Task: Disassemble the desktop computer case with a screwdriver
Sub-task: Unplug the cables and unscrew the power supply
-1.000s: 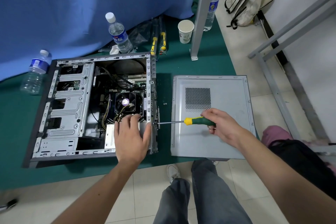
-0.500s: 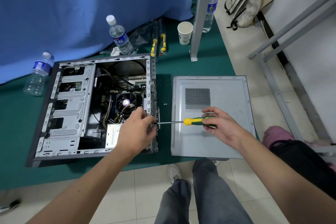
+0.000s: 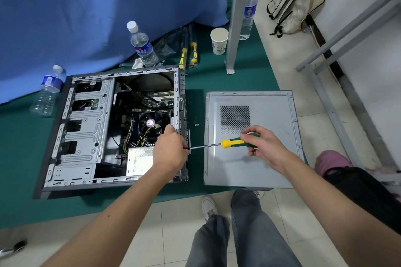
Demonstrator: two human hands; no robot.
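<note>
The open computer case lies on its side on a green mat, its insides facing up. Its removed grey side panel lies flat to the right. A screwdriver with a yellow and green handle points left, level, and its tip meets the case's rear wall. My right hand grips the handle above the panel. My left hand sits at the rear wall over the power supply, fingers curled around the screwdriver's tip. The tip and whatever it touches are hidden by those fingers.
Two small screws lie on the mat between case and panel. Behind the case stand water bottles, spare screwdrivers, a paper cup and a metal post. Another person's legs are at the right.
My left hand lifted off the power supply, where it lay flat, and closed around the screwdriver's tip at the rear wall. The right hand kept the handle in about the same place.
</note>
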